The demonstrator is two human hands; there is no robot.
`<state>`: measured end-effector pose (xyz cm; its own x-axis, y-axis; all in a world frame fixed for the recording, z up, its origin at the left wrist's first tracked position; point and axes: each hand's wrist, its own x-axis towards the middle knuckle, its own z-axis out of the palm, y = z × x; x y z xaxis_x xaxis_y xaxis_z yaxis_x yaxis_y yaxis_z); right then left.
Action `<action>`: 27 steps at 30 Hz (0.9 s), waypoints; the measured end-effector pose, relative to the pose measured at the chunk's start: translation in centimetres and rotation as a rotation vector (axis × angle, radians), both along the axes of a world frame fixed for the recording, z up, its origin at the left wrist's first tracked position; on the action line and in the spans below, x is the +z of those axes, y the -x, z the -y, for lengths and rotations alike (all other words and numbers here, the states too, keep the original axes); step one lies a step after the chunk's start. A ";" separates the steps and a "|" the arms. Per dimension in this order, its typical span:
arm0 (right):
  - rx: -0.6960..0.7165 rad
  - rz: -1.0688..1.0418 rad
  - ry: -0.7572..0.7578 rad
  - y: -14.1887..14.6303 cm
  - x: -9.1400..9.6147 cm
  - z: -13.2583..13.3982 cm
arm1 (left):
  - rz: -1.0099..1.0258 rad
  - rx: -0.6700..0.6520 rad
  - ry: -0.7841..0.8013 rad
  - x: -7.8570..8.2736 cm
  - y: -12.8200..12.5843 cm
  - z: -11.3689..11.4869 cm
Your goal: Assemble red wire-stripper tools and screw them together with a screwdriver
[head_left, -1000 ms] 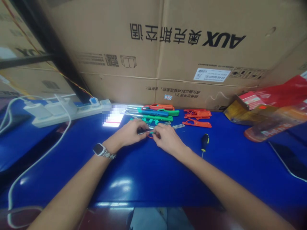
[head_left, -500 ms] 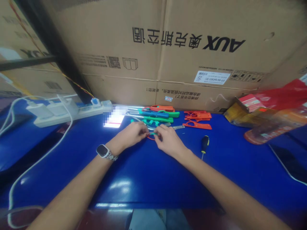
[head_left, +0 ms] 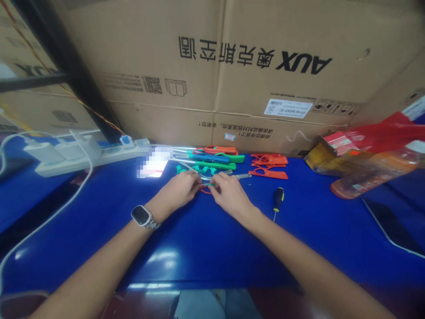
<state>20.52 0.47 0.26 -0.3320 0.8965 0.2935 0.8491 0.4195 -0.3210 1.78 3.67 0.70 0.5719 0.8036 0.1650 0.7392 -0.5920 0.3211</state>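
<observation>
orange looped part point(head_left: 205, 192) is pinched by the fingers of the right hand point(head_left: 232, 191) over the tabletop point(head_left: 212, 248), loop pointed toward the left hand point(head_left: 178, 191); left grip cannot be told, long axis is hidden.

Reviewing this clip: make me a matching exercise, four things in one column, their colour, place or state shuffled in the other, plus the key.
1. watch
2. orange loop
3. screwdriver
4. power strip

A. black and yellow
B. white, with plugs in it
C. dark screen, metal band
D. between the left hand and right hand

Pairs: 1-C, 2-D, 3-A, 4-B
</observation>
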 end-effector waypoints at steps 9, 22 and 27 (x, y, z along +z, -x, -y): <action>0.003 0.058 0.024 -0.2 0.4 0.0 | -0.043 -0.016 -0.076 -0.1 -0.2 0.2; -0.025 0.192 0.065 0.9 1.7 0.7 | 0.097 0.026 -0.028 -0.4 -0.3 0.3; -0.050 0.186 0.082 1.0 1.8 0.7 | 0.260 0.162 0.069 -1.5 -1.3 0.4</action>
